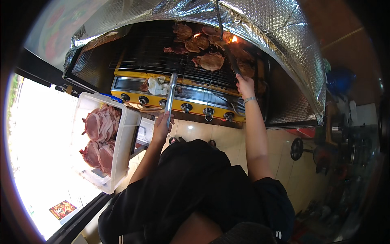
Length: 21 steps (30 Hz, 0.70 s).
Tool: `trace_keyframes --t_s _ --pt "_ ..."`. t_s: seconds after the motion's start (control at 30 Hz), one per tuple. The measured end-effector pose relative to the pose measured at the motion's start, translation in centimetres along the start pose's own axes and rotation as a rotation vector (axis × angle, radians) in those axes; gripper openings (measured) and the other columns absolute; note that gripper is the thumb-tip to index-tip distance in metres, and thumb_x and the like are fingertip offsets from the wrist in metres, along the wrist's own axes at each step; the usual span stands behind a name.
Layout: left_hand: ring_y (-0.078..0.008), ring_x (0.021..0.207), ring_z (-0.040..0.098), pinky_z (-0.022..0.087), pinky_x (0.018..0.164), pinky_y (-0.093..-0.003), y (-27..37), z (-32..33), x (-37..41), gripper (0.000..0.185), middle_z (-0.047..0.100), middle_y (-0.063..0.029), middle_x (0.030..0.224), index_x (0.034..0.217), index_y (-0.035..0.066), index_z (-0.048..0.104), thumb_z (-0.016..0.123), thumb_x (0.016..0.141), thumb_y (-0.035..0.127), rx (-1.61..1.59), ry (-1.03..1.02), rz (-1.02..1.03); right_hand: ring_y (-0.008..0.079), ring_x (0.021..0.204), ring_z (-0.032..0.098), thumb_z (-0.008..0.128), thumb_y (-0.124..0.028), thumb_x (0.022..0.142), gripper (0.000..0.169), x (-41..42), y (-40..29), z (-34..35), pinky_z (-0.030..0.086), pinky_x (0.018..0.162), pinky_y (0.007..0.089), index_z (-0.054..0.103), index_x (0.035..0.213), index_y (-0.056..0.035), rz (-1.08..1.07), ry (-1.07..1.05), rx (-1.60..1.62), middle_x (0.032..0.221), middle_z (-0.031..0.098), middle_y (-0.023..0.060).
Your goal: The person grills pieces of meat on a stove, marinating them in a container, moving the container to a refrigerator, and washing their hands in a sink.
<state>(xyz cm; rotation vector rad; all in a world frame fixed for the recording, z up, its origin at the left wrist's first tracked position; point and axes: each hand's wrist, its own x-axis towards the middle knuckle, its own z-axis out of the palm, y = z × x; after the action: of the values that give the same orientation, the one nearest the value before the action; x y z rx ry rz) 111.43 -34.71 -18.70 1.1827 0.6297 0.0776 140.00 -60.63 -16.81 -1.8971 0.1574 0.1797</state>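
Observation:
My left hand [163, 126] grips a pair of silver metal tongs [171, 97], whose far end reaches the front edge of the gas grill [197, 105]. In my right hand [245, 87] is a dark long tool [232, 62]; its exact kind is hard to tell. It extends over the grate [143, 56] among browned meat slices. One large cooked slice [211, 61] lies left of this tool, and more slices [182, 31] sit farther back. A flame [234, 39] burns near the tool's far end. The meat at the right is partly in smoke and shadow.
A plastic tub [123, 146] of raw meat slices [100, 123] stands at my left. Crumpled white tissue [157, 86] rests on the grill's front ledge, above black knobs [186, 107]. Foil sheeting [268, 21] hoods the grill. A wire handle [209, 116] protrudes toward me.

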Motion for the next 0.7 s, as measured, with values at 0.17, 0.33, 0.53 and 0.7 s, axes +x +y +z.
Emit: trace_keyframes --t_s 0.17,0.33,0.53,0.7 --pt "-0.0048 0.045 0.038 0.030 0.041 -0.0192 -0.9 -1.3 -0.7 0.032 0.050 -0.0001 0.065 0.092 0.005 0.056 0.044 0.095 0.035 -0.009 0.012 -0.016 0.0366 0.071 0.062 0.063 -0.032 0.079 0.031 -2.7 -5.5 -2.0 0.048 0.064 0.0413 0.066 0.089 -0.0022 -0.448 0.142 -0.634 0.074 0.062 0.0208" --pt "-0.0055 0.045 0.039 0.030 0.040 -0.0199 -1.8 -2.3 -1.2 0.034 0.050 -0.0006 0.065 0.094 0.004 0.053 0.041 0.095 0.035 0.020 0.032 -0.043 0.0348 0.071 0.063 0.059 -0.031 0.080 0.033 -3.0 -10.0 -4.6 0.051 0.061 0.0438 0.065 0.098 -0.0039 -0.714 0.291 -1.059 0.072 0.063 0.0205" --pt "-0.0053 0.046 0.040 0.032 0.042 -0.0201 -2.3 -2.6 -1.2 0.032 0.052 -0.0017 0.066 0.092 0.005 0.056 0.044 0.094 0.035 -0.003 0.056 -0.052 0.0303 0.063 0.062 0.055 -0.026 0.082 0.024 -3.1 -10.7 -3.1 0.049 0.054 0.0424 0.058 0.091 -0.0050 -0.900 0.028 -1.352 0.067 0.061 0.0135" --pt "-0.0054 0.046 0.040 0.031 0.041 -0.0202 -2.0 -2.4 -1.2 0.033 0.052 -0.0016 0.066 0.092 0.005 0.055 0.044 0.095 0.035 -0.017 0.059 -0.046 0.0334 0.067 0.062 0.058 -0.033 0.079 0.031 -4.8 -8.2 -2.3 0.049 0.060 0.0447 0.060 0.092 -0.0042 -0.685 -0.013 -1.112 0.069 0.062 0.0166"
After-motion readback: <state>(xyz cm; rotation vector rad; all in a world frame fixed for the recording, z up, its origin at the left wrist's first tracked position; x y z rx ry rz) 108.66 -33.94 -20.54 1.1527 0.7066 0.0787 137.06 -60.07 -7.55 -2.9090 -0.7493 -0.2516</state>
